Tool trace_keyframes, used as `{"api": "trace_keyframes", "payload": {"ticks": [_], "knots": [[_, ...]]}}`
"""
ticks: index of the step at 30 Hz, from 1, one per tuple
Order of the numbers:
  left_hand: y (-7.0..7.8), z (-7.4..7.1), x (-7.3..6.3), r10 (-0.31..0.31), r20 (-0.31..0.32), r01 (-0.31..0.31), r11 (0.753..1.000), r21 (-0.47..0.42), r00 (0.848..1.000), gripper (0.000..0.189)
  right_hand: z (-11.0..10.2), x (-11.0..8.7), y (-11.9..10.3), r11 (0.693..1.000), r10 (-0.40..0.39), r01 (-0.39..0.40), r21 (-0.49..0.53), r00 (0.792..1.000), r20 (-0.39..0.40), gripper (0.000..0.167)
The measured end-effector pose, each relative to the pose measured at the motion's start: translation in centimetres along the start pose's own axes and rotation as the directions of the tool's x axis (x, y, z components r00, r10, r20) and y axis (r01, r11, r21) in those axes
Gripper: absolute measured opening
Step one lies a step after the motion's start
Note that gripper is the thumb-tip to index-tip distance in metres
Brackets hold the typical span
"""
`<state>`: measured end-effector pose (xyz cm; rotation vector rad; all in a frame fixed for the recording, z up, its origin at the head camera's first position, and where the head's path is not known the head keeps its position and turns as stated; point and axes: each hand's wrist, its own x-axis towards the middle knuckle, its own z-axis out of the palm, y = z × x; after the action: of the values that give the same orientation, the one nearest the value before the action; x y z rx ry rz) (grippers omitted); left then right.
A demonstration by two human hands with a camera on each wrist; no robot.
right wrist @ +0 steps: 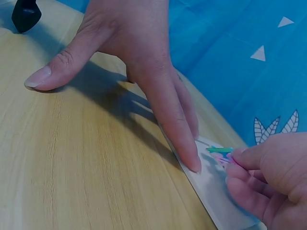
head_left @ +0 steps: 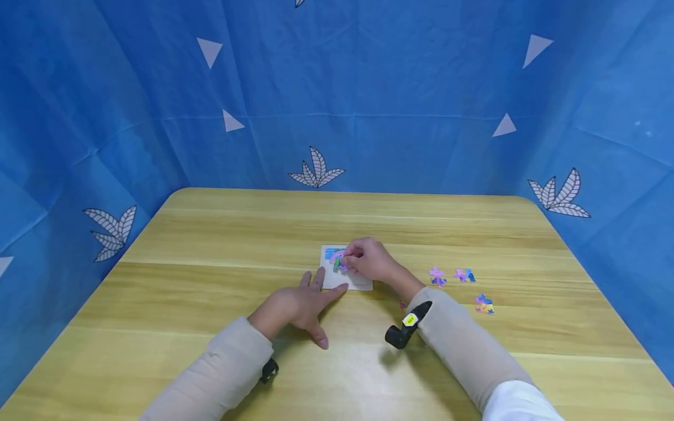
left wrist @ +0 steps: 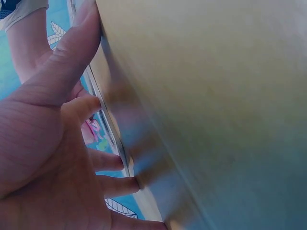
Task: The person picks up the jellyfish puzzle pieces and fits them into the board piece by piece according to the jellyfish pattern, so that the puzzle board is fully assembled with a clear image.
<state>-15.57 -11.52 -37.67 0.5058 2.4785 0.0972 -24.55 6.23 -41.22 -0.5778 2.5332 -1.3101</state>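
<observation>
A white puzzle board (head_left: pixel 360 285) lies on the table, with colourful jigsaw pieces (head_left: pixel 332 254) at its upper left corner. My left hand (head_left: pixel 301 305) is spread flat, its index fingertip on the board's near edge, other fingers along the left side and the thumb on the wood. Over the board, my right hand (head_left: pixel 372 260) pinches a jigsaw piece (right wrist: pixel 223 154) between thumb and index finger. In the right wrist view that piece shows pink and green, right at the board's surface; the fingers partly cover it.
To the right on the wooden table (head_left: pixel 237 234) lie a pink and purple jigsaw piece (head_left: pixel 437 276), a pink and blue one (head_left: pixel 466 275) and a blue and yellow one (head_left: pixel 484 304). The right wrist hides most of another piece (head_left: pixel 402 304). Behind the table hangs a blue curtain (head_left: pixel 368 88).
</observation>
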Motion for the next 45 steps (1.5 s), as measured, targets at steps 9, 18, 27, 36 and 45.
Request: {"api": "trace_keyframes", "payload": {"ticks": [9, 18, 27, 36, 45], "knots": [[0.0, 0.0, 0.1, -0.001, 0.000, 0.001, 1.000, 0.010, 1.000, 0.113, 0.5, 0.4, -0.5, 0.999, 0.006, -0.008, 0.041, 0.999, 0.033, 0.006], [0.0, -0.1, 0.1, 0.012, -0.005, -0.012, 1.000, 0.021, 1.000, 0.112, 0.8, 0.6, -0.8, 0.999, 0.019, -0.021, 0.040, 0.999, 0.045, 0.008], [0.0, -0.2, 0.0, 0.006, 0.005, -0.006, 1.000, 0.017, 1.000, 0.113, 1.2, 1.1, -0.9, 0.999, 0.033, -0.033, -0.013, 0.999, 0.019, 0.009], [0.0, -0.1, 0.0, 0.009, 0.007, -0.009, 1.000, 0.015, 1.000, 0.113, 1.6, 1.4, -0.9, 0.997, 0.048, -0.049, -0.064, 0.999, -0.020, 0.013], [0.0, -0.2, -0.1, 0.012, 0.008, -0.012, 1.000, -0.002, 1.000, 0.113, 1.9, 1.6, -1.1, 0.987, 0.074, -0.085, -0.140, 0.994, -0.078, 0.016]]}}
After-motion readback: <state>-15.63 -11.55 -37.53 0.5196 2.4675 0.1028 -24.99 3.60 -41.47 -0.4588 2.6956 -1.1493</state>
